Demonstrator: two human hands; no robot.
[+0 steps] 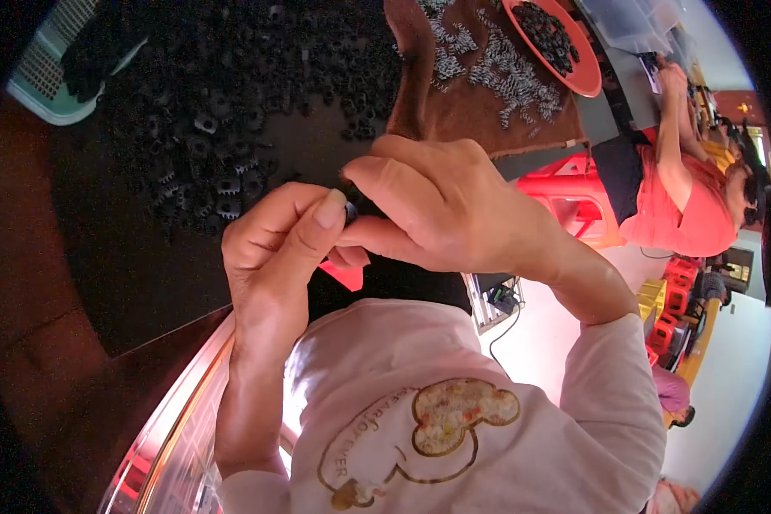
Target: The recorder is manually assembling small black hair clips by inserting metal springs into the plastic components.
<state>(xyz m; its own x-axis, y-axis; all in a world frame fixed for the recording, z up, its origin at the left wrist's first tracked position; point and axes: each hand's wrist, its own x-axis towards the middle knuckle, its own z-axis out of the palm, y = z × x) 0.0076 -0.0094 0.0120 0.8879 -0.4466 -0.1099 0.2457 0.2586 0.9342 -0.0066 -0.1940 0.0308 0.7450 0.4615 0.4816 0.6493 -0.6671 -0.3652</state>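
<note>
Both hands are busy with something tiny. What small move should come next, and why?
Perhaps a slight turn of the small dark piece to bring it into view. The left hand pinches it and the right hand meets it there, but their fingers cover most of it, so how it sits can't be judged. A small turn would likely show that.

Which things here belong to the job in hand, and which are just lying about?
Likely the job: small dark part between left grip and right grip; loose black parts; springs on brown cloth; red bowl of black pieces.

Likely just lying about: red stool; black adapter; yellow crate.
</note>
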